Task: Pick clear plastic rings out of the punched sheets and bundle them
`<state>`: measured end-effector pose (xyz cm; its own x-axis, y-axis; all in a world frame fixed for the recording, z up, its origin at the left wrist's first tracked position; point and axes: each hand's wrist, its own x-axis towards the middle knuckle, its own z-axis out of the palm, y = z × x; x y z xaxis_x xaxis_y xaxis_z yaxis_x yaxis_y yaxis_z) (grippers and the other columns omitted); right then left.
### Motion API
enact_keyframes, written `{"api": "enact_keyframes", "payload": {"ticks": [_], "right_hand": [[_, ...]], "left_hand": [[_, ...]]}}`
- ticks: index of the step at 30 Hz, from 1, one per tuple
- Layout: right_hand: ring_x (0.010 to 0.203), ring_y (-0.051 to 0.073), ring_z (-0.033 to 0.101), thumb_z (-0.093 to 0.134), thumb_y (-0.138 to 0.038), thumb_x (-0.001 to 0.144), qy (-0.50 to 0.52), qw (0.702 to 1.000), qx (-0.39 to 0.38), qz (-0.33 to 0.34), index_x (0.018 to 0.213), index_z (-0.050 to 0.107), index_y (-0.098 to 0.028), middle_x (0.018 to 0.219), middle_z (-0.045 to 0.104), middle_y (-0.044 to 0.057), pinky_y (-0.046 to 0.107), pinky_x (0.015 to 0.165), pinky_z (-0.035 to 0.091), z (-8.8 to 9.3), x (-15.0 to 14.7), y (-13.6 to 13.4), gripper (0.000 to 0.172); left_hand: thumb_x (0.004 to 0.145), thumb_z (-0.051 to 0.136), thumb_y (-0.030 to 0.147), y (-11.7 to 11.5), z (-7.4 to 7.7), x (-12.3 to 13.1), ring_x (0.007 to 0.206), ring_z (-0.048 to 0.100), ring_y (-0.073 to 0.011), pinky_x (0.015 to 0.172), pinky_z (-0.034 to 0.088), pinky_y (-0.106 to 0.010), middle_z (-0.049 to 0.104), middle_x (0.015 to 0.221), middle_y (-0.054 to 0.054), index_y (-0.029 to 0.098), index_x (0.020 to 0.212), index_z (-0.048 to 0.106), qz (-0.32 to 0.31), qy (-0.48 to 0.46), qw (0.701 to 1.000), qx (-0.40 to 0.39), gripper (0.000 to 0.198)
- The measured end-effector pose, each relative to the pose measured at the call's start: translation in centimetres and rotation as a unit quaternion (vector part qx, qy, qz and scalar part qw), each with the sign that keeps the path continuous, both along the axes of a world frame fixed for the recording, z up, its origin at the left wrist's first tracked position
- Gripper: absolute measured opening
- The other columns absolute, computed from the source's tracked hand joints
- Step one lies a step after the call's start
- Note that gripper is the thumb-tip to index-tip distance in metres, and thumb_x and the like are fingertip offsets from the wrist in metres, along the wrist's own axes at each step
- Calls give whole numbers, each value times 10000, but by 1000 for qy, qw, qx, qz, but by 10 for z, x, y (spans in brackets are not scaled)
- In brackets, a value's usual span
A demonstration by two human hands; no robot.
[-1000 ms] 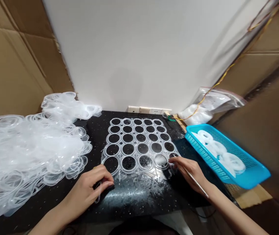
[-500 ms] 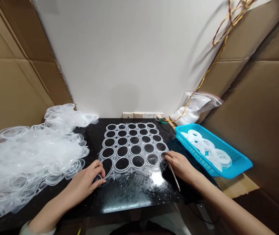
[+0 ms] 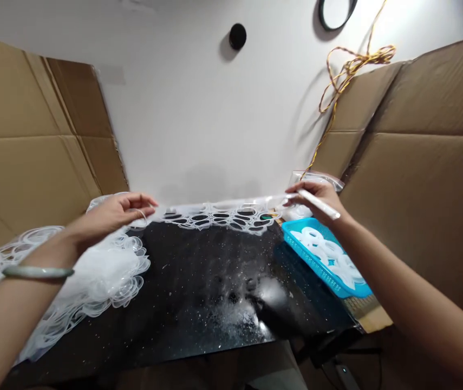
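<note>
A black desk (image 3: 199,292) sits between cardboard walls (image 3: 20,162). The left hand (image 3: 113,214) has its grip pinched on one corner of the plastic sheet (image 3: 219,214). The right hand (image 3: 314,196) grips the other corner, plus a white stick (image 3: 318,204). Held by both ends, the sheet stays stretched in the air over the far edge of the desk. A moment ago it lay flat on the desk. A blue basket (image 3: 296,241) sits to the right.

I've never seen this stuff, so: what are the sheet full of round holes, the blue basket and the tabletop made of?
The sheet: probably thin clear plastic film; see-through, glossy, and it hangs limp where lifted. The basket: moulded blue plastic, judging by its even colour and mesh walls. The tabletop: black, polished, speckled, perhaps stone or laminate; it mirrors the light.
</note>
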<state>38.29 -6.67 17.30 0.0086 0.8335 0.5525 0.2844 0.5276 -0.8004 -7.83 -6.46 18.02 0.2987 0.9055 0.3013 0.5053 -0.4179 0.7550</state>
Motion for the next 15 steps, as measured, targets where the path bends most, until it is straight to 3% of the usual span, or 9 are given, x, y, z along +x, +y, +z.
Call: {"api": "enact_keyframes", "payload": {"ticks": [2, 4, 7, 10, 15], "right_hand": [[585, 165, 660, 856, -322, 605, 22, 1000, 15, 5, 811, 713, -155, 662, 675, 40, 298, 587, 562, 35, 1, 9, 301], [557, 145, 642, 860, -276, 611, 39, 999, 19, 17, 776, 699, -143, 642, 657, 30, 310, 598, 580, 62, 1, 21, 266], [526, 117, 605, 861, -187, 612, 57, 997, -30, 38, 731, 665, -115, 630, 636, 20, 348, 611, 612, 77, -3, 45, 241], [511, 114, 586, 862, -109, 594, 73, 988, -134, 39, 685, 627, -96, 594, 619, 22, 352, 577, 626, 59, -9, 73, 253], [447, 113, 561, 840, -78, 629, 71, 963, -259, -36, 604, 569, -118, 498, 579, 10, 302, 528, 605, -13, -23, 120, 275]], "left_hand": [[652, 783, 414, 8, 35, -2, 667, 516, -90, 605, 373, -181, 629, 747, 2, 111, 1065, 665, 16, -27, 999, 33, 525], [641, 796, 365, 17, 62, 1, 742, 536, -90, 686, 384, -198, 665, 822, -2, 96, 1088, 677, 40, -21, 996, 76, 536], [690, 777, 295, 42, 76, 10, 833, 541, -106, 797, 394, -242, 702, 886, -16, 69, 1010, 709, 65, -24, 993, 95, 398], [676, 794, 303, 79, 56, 19, 779, 572, -138, 742, 429, -244, 721, 800, -22, 113, 901, 744, 87, -43, 995, 12, 298], [579, 845, 318, 140, -21, 28, 724, 624, -191, 620, 446, -246, 728, 711, -45, 165, 725, 753, 94, -36, 992, -79, 231]]}}
